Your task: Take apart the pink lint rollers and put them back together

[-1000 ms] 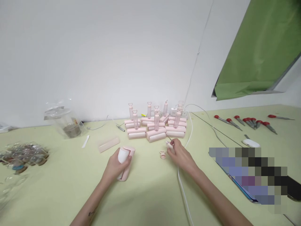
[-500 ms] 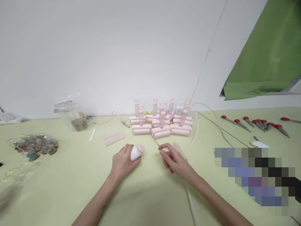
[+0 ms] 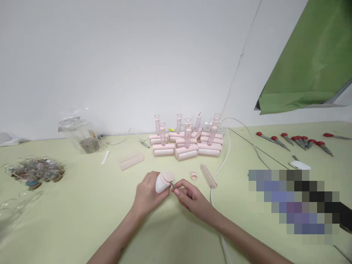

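My left hand [image 3: 150, 190] is wrapped round a white roller [image 3: 161, 184], its pink round end cap tilted up to the right. In my right hand [image 3: 189, 196], thumb and fingers pinch a thin grey metal tool [image 3: 173, 185]. The tool's tip meets the edge of the pink cap; whether it goes in under the edge I cannot tell. A small pink heart-shaped loop piece [image 3: 193, 175] lies just beyond my right hand. Beside it rests a clear pink tube [image 3: 208, 176]. Past my left hand lies a pale pink curved cover [image 3: 132, 162].
Several pink lint rollers [image 3: 187, 152] with upright handles stand at the back. Glass domes [image 3: 35, 172] and a plastic bag [image 3: 89, 143] are on the left. Red-handled tools [image 3: 284, 141] lie on the right, above a blurred-out patch. A white cable [image 3: 226, 157] crosses the table.
My right hand has moved left and down, bringing the metal tool to the roller's end cap. The small loop piece and clear tube now show uncovered on the table.
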Motion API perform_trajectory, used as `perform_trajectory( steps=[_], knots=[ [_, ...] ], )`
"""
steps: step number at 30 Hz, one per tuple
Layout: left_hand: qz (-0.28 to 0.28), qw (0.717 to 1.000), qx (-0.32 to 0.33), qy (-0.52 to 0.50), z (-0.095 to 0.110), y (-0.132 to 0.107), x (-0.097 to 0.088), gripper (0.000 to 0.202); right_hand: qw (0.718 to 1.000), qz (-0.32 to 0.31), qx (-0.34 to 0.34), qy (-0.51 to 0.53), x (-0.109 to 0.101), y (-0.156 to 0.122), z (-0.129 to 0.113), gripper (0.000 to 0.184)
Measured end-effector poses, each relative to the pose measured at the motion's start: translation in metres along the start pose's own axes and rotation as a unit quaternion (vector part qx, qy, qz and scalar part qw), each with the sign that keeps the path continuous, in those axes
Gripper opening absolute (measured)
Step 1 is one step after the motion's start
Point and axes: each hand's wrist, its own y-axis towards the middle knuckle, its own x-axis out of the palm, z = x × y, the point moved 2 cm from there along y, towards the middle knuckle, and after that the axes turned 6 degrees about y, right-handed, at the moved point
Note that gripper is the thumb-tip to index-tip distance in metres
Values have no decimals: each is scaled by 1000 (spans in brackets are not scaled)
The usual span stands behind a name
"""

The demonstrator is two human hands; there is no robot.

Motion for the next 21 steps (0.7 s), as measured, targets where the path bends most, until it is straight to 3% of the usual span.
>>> perform_trajectory(
  steps=[5, 10, 16, 21],
  knots=[
    [-42, 992, -70, -101, 9, 1, 5, 22, 995, 75, -37, 56, 9, -2, 7, 26],
    [-53, 991, -106, -67, 12, 11, 9, 25, 989, 121, -44, 67, 8, 1, 14, 24],
    [-67, 992, -101, -29, 15, 25, 12, 26, 984, 153, -56, 70, 3, 7, 19, 28],
    [-36, 984, -153, -90, 31, 36, 14, 33, 977, 185, -72, 76, -4, 12, 17, 29]
  ],
)
